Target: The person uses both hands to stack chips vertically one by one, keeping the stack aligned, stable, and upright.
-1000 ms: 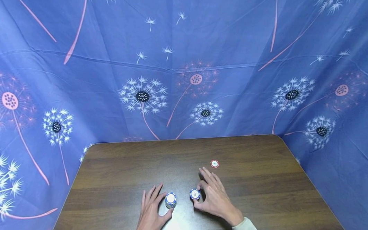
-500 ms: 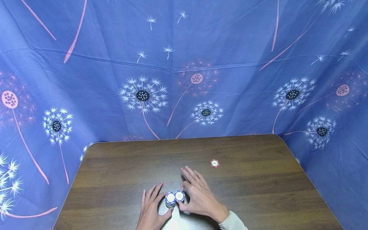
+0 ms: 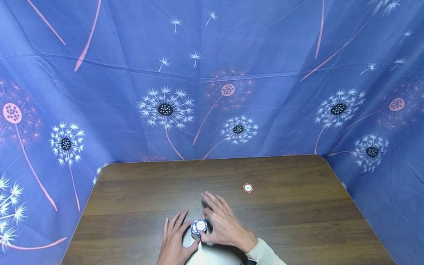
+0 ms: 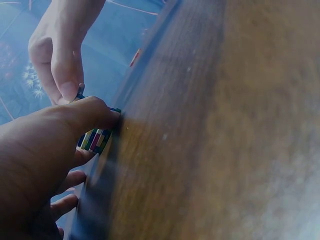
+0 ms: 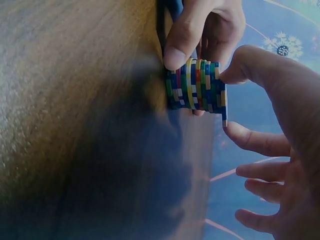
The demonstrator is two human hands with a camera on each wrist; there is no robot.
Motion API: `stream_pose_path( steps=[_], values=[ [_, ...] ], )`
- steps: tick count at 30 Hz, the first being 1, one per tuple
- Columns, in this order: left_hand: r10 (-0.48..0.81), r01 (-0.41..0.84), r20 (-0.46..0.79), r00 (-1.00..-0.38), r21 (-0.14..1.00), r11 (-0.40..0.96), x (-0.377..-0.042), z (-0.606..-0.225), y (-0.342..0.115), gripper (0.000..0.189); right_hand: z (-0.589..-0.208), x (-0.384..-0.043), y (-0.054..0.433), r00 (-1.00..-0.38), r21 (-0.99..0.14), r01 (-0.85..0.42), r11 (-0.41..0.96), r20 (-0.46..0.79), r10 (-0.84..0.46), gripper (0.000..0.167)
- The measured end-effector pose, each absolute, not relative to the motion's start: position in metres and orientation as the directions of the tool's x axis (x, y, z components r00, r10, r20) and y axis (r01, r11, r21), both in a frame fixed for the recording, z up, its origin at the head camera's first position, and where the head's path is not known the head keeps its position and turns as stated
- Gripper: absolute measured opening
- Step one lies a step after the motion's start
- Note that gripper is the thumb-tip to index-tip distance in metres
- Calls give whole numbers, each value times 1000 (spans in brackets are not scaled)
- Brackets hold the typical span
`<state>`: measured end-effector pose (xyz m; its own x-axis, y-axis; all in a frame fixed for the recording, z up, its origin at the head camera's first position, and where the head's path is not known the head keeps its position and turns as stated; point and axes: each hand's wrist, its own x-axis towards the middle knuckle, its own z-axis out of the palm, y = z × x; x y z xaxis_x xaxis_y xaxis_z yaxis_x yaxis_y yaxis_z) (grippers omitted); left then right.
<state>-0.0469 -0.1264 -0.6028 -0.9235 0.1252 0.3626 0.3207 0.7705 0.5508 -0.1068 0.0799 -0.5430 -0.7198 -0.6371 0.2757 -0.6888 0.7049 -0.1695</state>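
A stack of poker chips (image 5: 192,87) in mixed colours stands on the wooden table near its front. My left hand (image 3: 172,244) holds the stack low at its side between thumb and index finger, other fingers spread on the tabletop. From the other side, my right hand (image 3: 227,229) pinches a blue-and-white poker chip (image 3: 201,225) by its edges with thumb and index finger. This chip lies over the top of the stack, shifted to the right, so its rim juts out past the chips below, as the right wrist view shows.
One red-and-white poker chip (image 3: 248,188) lies flat on the table (image 3: 136,192), behind and to the right of the hands. A blue cloth (image 3: 266,65) with dandelion prints hangs round the table's back and sides.
My right hand has moved left with the blue-and-white chip, from apart on the right to overlapping the stack's top. My left hand stays at the stack, and the red chip lies where it was.
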Motion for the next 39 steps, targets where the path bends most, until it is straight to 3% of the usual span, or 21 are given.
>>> stream_pose_path(
  steps=[6,11,17,26,39],
  values=[
    [124,332,384,-915,543,771,-47,-603,-126,50,-543,-107,82,-732,-246,-681,690,275,-624,37],
    [126,341,396,-910,538,771,-47,-604,-126,50,-543,-109,90,-739,-318,-674,667,318,-594,24],
    [117,324,372,-921,561,761,-46,-605,-127,51,-550,-111,97,-738,-297,-674,676,310,-599,12],
    [127,338,388,-913,543,768,-47,-605,-126,49,-550,-107,92,-739,-292,-674,679,283,-612,12],
    [116,281,302,-946,588,758,-47,-605,-126,50,-549,-105,86,-744,-291,-668,685,254,-618,12]
  ],
)
